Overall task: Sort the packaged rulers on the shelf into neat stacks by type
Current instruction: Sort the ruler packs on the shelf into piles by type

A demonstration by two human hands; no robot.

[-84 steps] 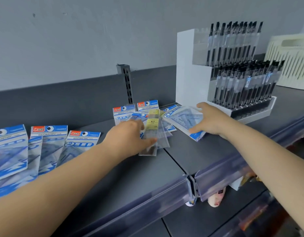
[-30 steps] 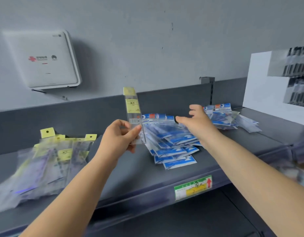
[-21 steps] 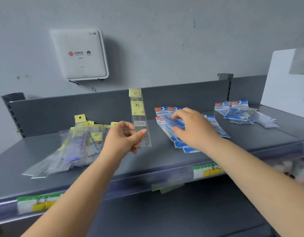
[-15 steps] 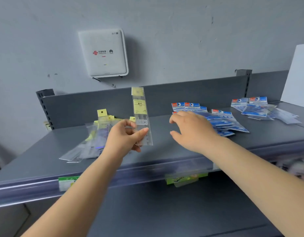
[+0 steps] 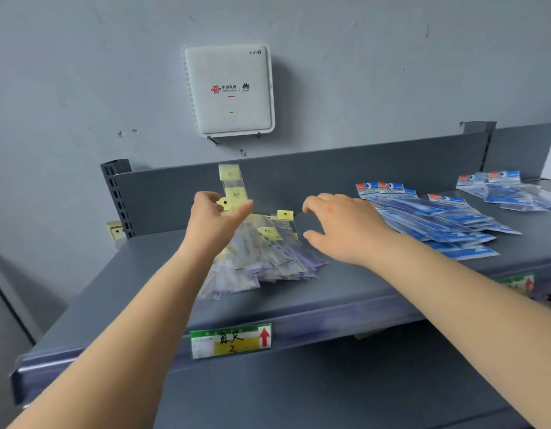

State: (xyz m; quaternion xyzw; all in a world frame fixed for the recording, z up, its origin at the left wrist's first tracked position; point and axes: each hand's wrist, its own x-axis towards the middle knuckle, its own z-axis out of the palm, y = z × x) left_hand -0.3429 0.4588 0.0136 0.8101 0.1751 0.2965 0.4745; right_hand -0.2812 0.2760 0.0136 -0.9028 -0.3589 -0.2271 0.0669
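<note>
My left hand (image 5: pixel 213 224) pinches a clear straight ruler pack with a yellow header (image 5: pixel 232 185), holding it upright above a loose pile of the same yellow-tagged ruler packs (image 5: pixel 268 255) on the grey shelf (image 5: pixel 144 289). My right hand (image 5: pixel 345 227) hovers just right of that pile, fingers spread and curved, holding nothing. Farther right lies a fanned pile of blue geometry-set packs (image 5: pixel 438 221), and a smaller blue heap (image 5: pixel 503 190) sits at the far right.
A white router box (image 5: pixel 228 89) hangs on the wall above. The shelf has a grey back panel (image 5: pixel 330 178) and a slotted upright (image 5: pixel 119 199) at left. A green and yellow price label (image 5: pixel 231 340) sits on the front rail.
The view swung left, bringing the yellow-tagged pile under my hands. My left hand carried the ruler pack over that pile. My right hand left the blue packs and came toward the pile.
</note>
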